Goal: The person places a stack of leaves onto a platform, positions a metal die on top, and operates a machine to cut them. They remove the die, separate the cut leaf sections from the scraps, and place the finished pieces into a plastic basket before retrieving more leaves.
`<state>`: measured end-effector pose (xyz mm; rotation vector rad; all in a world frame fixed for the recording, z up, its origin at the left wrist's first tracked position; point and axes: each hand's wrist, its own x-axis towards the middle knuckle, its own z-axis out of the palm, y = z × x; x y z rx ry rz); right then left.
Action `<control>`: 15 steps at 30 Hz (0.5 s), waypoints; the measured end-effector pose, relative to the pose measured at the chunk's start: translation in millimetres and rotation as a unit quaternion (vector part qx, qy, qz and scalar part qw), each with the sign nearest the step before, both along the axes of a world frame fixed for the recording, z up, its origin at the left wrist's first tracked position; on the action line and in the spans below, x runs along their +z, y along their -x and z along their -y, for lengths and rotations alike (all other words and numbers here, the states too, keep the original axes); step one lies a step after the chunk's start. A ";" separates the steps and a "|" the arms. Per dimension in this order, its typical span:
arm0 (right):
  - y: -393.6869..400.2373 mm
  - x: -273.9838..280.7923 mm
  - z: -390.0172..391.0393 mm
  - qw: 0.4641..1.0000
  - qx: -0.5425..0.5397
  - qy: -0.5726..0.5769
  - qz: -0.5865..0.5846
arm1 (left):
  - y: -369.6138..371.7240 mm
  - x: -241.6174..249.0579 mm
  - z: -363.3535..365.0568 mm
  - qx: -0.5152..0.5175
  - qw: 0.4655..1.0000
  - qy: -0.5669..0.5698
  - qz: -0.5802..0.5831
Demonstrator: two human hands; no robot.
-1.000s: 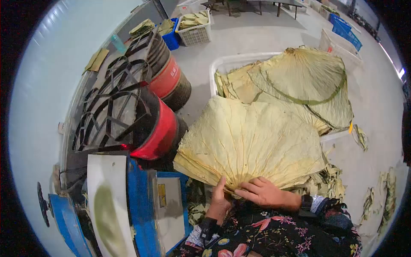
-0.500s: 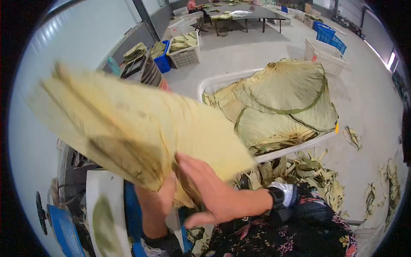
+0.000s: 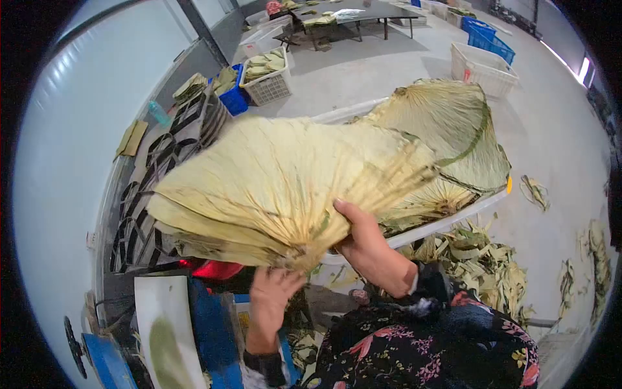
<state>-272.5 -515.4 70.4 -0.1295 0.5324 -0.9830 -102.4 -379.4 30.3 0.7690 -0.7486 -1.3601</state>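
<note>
A fan-shaped stack of dried lotus leaves (image 3: 259, 172), pale yellow with ribs fanning out from one gathered point, is held up in front of me. My right hand (image 3: 374, 251) grips the stack near its lower right side, thumb on top and the other fingers hidden underneath. Just below the gathered point is my left hand (image 3: 269, 301), its fingers stretched out and slightly apart against the lower edge. Behind the held stack, more folded lotus leaves (image 3: 444, 120) are piled in a white crate (image 3: 453, 219), which the held stack partly covers.
Leaf scraps (image 3: 479, 259) are heaped on the floor below the crate. At lower left stand a white curved panel (image 3: 188, 305) and blue machine parts (image 3: 107, 360). Farther back are a leaf-filled basket (image 3: 269, 87), a blue crate (image 3: 234, 98), a white bin (image 3: 483, 71) and a dark table (image 3: 369, 14).
The lotus leaf stack has swung down and right and now lies flatter, spread toward the crate. My right hand has moved up and right to its side; my left hand has loosened beneath it.
</note>
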 end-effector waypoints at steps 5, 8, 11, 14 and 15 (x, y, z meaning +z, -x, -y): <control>17.5 -27.0 -23.6 0.997 -0.017 0.024 -0.076 | -11.0 24.8 33.4 0.163 0.971 0.022 -0.174; 18.5 -23.4 -25.4 0.989 -0.045 0.079 -0.120 | -13.2 22.5 37.4 0.206 0.969 -0.017 -0.133; 22.3 -5.9 -22.7 0.981 -0.053 0.138 -0.129 | -16.1 37.4 52.9 0.213 0.973 -0.041 -0.081; 18.0 17.3 -10.3 0.982 -0.023 0.174 -0.071 | -11.4 71.6 62.3 0.291 0.951 -0.065 -0.083; 14.4 26.2 -6.8 0.983 0.000 0.183 -0.016 | -21.9 86.9 55.6 0.393 0.913 -0.059 0.096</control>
